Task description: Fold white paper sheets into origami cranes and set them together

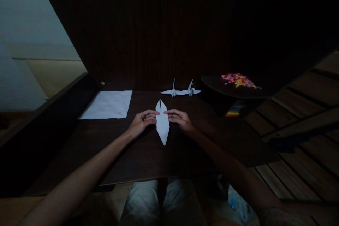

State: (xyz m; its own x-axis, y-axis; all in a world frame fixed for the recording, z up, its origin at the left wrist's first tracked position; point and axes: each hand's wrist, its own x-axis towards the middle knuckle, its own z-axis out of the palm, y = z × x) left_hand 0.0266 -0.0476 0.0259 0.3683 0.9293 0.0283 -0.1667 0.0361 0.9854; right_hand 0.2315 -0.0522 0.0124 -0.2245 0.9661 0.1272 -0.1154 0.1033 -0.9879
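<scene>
Left hand: pinches folded paper by one edge;
Right hand: grips the opposite edge;
Split tip: might tear or skew, if hands pull unevenly

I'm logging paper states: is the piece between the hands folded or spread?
Folded: the white paper has a narrow, pointed outline with a slit at its far end.

Very dim; back panel near-black, folded paper muted white; edges stretched.
</scene>
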